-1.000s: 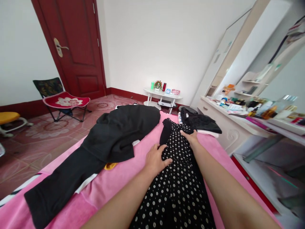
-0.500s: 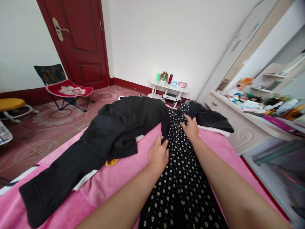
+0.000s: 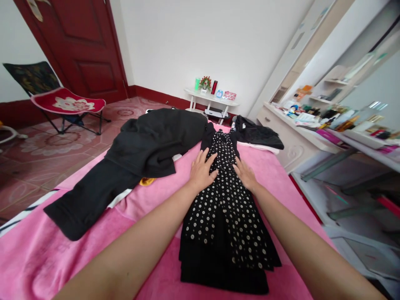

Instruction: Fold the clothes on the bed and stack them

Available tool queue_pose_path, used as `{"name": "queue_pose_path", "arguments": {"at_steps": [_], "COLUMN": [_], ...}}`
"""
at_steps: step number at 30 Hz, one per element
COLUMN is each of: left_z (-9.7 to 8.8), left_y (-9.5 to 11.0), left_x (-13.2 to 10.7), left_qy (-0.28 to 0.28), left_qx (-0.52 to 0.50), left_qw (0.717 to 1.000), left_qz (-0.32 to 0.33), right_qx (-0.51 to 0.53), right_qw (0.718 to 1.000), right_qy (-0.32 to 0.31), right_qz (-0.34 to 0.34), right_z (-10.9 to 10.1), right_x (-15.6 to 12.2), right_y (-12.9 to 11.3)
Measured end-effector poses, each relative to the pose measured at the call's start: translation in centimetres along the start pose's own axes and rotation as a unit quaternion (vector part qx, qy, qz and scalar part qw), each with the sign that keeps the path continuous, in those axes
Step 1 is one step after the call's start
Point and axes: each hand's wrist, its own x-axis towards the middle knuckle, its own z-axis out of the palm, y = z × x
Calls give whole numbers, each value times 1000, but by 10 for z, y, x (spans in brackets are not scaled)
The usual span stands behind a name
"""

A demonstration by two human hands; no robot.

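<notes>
A black dress with white dots [image 3: 223,187] lies lengthwise on the pink blanket [image 3: 156,221], its plain black hem toward me. On its left edge near the waist rests my left hand [image 3: 203,171], fingers spread over the cloth. My right hand [image 3: 245,173] lies against the right edge at about the same height, fingers apart and touching the fabric. Neither hand grips anything. Left of the dress, a dark garment [image 3: 146,146] is heaped with one long sleeve or leg stretched toward me. Some folded black clothing [image 3: 258,132] sits beyond my right hand.
A dressing table [image 3: 293,125] crowded with bottles stands along the right side. At the far wall is a small white stand [image 3: 212,98] with a plant and cups. A folding chair [image 3: 68,102] stands on the tiled floor at left, near the red door [image 3: 78,46].
Both hands have come down from the top of the dress toward its waist. The dress lies straighter, and its lower hem now shows. The view has shifted right and tilted down.
</notes>
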Motion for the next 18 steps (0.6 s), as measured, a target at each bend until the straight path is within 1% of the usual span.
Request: {"name": "queue_pose_path", "arguments": {"at_steps": [2, 5, 7, 9, 11, 13, 15, 18], "left_z": [1, 2, 1, -3, -12, -24, -39, -66], "left_y": [0, -1, -1, -2, -4, -7, -11, -18], "left_x": [-1, -5, -9, -16, -26, -38, -51, -66], "left_qy": [-42, -108, -135, -153, -173, -197, -224, -269], "left_qx": [4, 21, 30, 31, 22, 11, -3, -43], "left_qw": [999, 992, 988, 984, 979, 973, 966, 951], "left_qz": [33, 60, 70, 84, 104, 120, 132, 147], "right_qx": [-16, -31, -31, -17, 6, 27, 42, 59], "right_qw": [1000, 999, 998, 995, 991, 987, 984, 980], "right_qy": [-1, -7, -17, -24, -24, -20, -24, -48], "right_qz": [-18, -33, -55, -92, -131, -158, -172, -184], "right_z": [-3, -8, -12, -18, -25, -34, -43, -56], "right_x": [-28, -65, -87, -108, -128, -146, -162, -179], "right_y": [-2, -8, -11, -11, -9, -6, -1, 6]}}
